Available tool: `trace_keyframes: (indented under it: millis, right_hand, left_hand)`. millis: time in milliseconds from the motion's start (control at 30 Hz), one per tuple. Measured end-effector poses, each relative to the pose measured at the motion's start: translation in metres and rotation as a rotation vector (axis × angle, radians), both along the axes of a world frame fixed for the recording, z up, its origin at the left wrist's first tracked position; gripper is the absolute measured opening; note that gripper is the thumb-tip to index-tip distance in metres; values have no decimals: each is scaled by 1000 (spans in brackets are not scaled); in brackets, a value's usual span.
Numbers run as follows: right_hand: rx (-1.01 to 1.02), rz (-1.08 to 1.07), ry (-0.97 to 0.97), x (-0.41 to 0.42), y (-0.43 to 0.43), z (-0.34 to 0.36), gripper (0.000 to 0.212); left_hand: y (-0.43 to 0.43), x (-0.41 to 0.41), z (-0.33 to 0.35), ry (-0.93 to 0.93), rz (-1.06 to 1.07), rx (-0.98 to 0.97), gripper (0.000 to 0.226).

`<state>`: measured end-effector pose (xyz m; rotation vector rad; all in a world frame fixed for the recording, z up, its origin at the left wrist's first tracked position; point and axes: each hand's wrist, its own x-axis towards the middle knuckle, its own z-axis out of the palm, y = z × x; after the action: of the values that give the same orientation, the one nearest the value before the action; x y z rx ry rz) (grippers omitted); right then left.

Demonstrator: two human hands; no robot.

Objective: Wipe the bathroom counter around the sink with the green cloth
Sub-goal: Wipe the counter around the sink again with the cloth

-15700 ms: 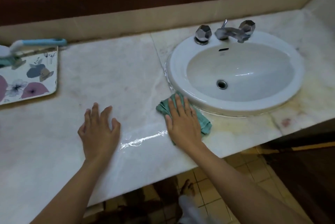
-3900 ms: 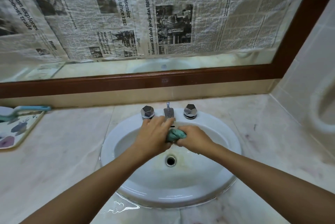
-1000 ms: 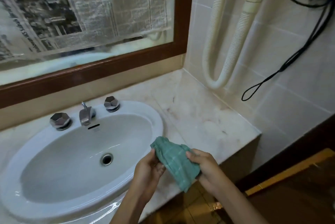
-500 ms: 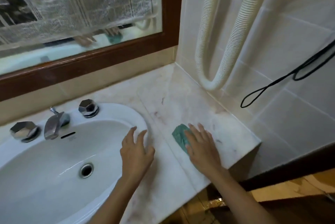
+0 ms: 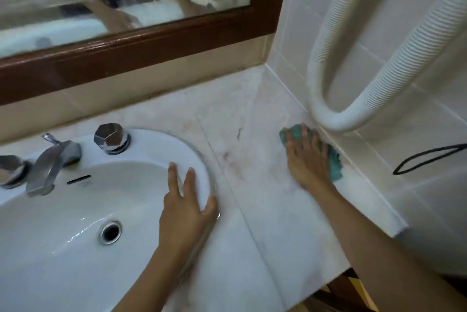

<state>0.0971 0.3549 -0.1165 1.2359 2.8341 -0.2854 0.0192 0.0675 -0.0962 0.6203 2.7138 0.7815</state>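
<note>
Marble counter (image 5: 255, 119) w/ white sink (image 5: 63, 210): right hand (image 5: 307, 160), fingers flat, presses green cloth (image 5: 334, 166) at tiled wall (image 5: 379, 59) edge; left hand (image 5: 188, 210) open, resting on sink rim.

The green cloth (image 5: 335, 167) is pressed flat on the counter (image 5: 252, 155), at about 3 o'clock from the sink (image 5: 161, 140) and close against the foot of the tiled wall. It is mostly covered by the right hand (image 5: 307, 160), laid on it with straight fingers. Only a teal edge at the fingertips and a crumpled corner at the hand's 4 o'clock are shown; it is possibly folded double. The counter is pale veined marble, marked with faint reddish stains and crossed by a seam between sink and cloth. The sink is a glossy white oval basin set into the counter.
</note>
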Motion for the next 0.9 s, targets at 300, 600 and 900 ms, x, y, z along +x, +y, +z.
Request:
trace_keyframes:
  millis: [300, 600, 900]
  right_hand:
    - [-196, 218, 108, -179, 26, 4, 52]
    - [-127, 485, 74, -109, -74, -7, 52]
    - [-114, 523, 6, 109, -148, -4, 56]
  left_hand:
    - [-1, -7, -16, 20, 20, 94, 79]
    - [-2, -8, -11, 36, 31, 72, 74]
    - [-4, -1, 2, 11, 30, 112, 68]
